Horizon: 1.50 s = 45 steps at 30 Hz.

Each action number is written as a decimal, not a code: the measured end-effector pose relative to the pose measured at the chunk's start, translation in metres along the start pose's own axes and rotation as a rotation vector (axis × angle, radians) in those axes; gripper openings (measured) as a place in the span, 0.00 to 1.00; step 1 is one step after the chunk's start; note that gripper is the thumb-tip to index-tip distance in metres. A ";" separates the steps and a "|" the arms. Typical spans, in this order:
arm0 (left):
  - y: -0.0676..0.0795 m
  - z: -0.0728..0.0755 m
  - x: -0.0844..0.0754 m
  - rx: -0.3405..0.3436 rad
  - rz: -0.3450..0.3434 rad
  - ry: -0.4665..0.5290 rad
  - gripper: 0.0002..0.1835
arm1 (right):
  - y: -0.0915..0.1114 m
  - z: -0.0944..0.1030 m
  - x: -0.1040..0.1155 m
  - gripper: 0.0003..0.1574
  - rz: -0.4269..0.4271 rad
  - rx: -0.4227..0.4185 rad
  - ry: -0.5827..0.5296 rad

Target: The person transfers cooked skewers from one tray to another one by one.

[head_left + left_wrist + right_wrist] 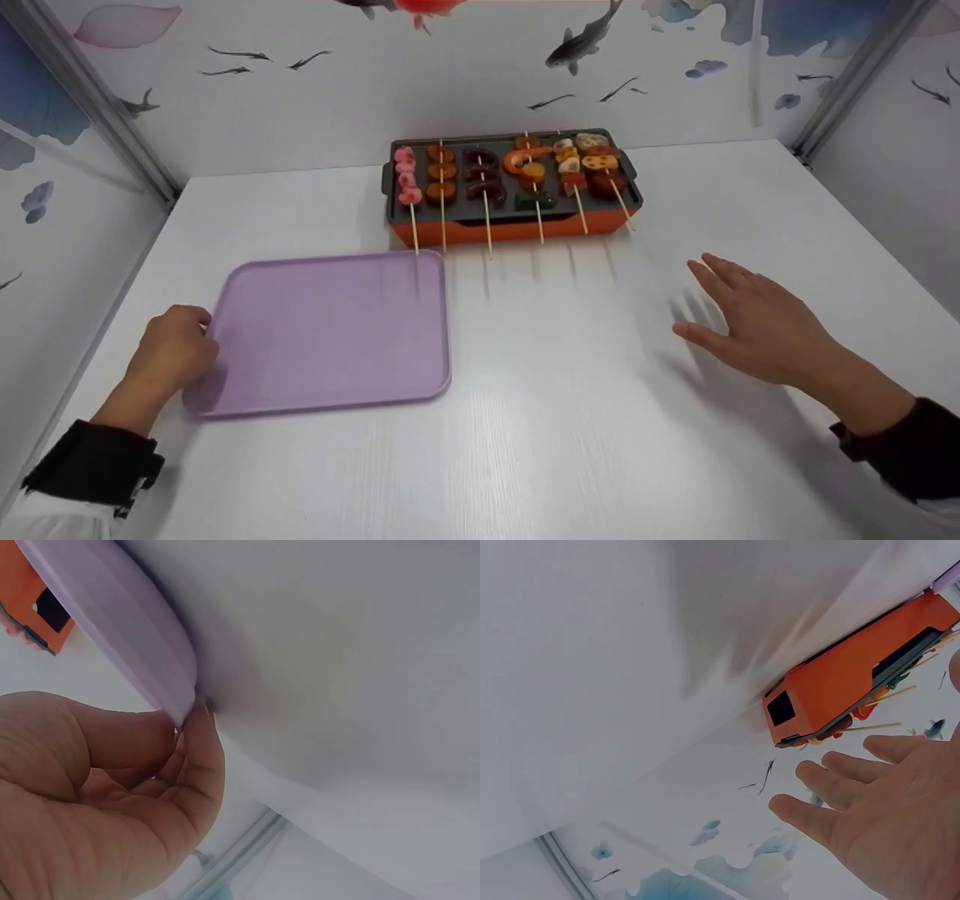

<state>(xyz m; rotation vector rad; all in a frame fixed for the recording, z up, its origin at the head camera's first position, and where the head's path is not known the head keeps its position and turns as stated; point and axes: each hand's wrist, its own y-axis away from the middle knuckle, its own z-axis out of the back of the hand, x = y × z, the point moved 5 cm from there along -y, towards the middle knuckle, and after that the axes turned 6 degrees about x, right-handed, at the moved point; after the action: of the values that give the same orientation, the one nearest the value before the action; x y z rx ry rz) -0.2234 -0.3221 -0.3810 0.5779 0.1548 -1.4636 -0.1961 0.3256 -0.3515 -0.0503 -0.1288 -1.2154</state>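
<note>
Left hand (172, 345) pinches the left edge of a purple tray (330, 337) at the left of the white table (570, 450). Right hand (769, 322), fingers extended, holds nothing. Beyond, an orange grill (514, 231) bears food skewers (441, 172).

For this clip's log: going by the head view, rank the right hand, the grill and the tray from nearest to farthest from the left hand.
1. Tray: nearest, on the left, its edge pinched by the left hand.
2. Grill: behind the tray and to its right, under the skewers.
3. Right hand: farthest, over the table's right side.
</note>
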 end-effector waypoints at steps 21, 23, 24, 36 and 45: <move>0.015 -0.030 -0.055 0.098 -0.054 0.067 0.25 | -0.014 -0.006 0.028 0.29 -0.004 -0.001 -0.136; 0.017 -0.032 -0.060 0.106 -0.058 0.082 0.26 | -0.016 -0.007 0.031 0.23 0.011 -0.005 -0.156; 0.017 -0.033 -0.062 0.111 -0.060 0.087 0.26 | -0.017 -0.007 0.033 0.21 0.018 -0.005 -0.171; 0.017 -0.045 -0.087 0.146 -0.056 0.105 0.27 | -0.032 -0.011 0.060 0.05 0.103 -0.018 -0.253; 0.017 -0.055 -0.111 0.154 -0.106 0.134 0.26 | -0.041 -0.016 0.076 0.06 0.135 0.022 -0.338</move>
<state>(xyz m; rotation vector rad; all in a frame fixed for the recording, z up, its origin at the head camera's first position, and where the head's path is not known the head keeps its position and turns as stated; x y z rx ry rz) -0.2077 -0.1979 -0.3750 0.8038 0.1816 -1.5488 -0.2076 0.2388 -0.3586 -0.2417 -0.4275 -1.0624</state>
